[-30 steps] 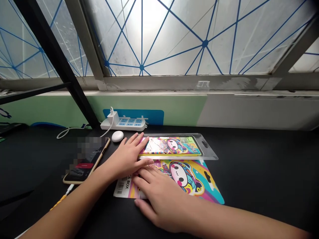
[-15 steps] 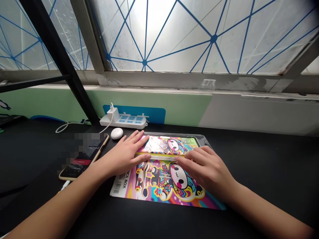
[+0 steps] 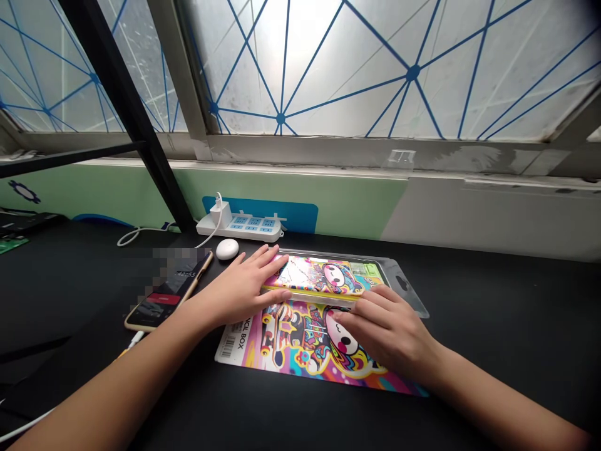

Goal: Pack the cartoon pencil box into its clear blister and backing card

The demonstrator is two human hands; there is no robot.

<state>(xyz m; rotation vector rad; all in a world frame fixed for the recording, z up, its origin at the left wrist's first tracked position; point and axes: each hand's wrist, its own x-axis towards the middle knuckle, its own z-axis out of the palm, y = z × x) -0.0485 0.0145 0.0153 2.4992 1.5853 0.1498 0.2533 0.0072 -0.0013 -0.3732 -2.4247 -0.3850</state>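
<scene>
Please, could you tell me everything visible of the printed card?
The card lies flat on the black table. It looks like thin cardboard, printed with a colourful cartoon figure, a barcode and text ending "BOX". Its far edge disappears at the clear plastic package. The left hand and right hand partly cover it; contact is unclear.

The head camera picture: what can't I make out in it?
In the head view:
- Left end of the clear tray: covered by the left hand.
- Right end of the printed card: largely covered by the right hand and wrist.
- Upper left edge of the phone: blurred by pixel blocks.
- White cable at lower left: cut off by the picture's left edge.
</scene>
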